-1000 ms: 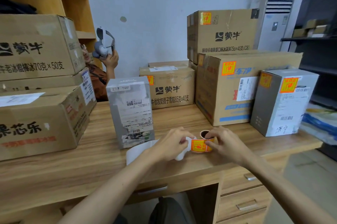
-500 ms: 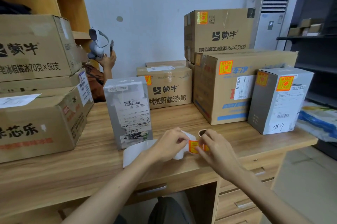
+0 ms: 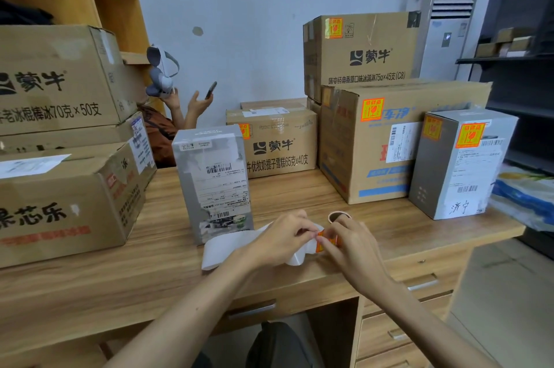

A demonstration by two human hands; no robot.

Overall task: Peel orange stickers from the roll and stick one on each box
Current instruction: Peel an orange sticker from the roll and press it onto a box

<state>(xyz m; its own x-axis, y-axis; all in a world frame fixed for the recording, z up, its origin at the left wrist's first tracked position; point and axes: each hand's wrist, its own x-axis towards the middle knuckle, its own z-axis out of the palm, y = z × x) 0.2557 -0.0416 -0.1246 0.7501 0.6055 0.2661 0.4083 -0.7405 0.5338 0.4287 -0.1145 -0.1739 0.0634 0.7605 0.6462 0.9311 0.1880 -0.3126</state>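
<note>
The sticker roll (image 3: 335,215) stands on the wooden desk (image 3: 150,265), mostly hidden behind my right hand (image 3: 349,243). My left hand (image 3: 280,240) pinches the white backing strip (image 3: 227,247) that trails left from the roll. My right hand pinches an orange sticker (image 3: 323,241) at the strip's end. A grey box (image 3: 214,182) without an orange sticker on the sides I see stands just behind my left hand. Orange stickers show on the grey box (image 3: 458,164) at right, the large carton (image 3: 386,140), the top carton (image 3: 359,47) and the small carton (image 3: 275,143).
Stacked cartons (image 3: 63,140) fill the desk's left side. Behind them a person (image 3: 168,125) holds up a headset and a phone. Desk drawers (image 3: 404,313) sit under the right side. A standing air conditioner (image 3: 449,26) and dark shelves (image 3: 521,47) are at the right.
My right hand moved from the top of the roll to the front of it and now pinches the orange sticker. The left hand kept its hold on the backing strip.
</note>
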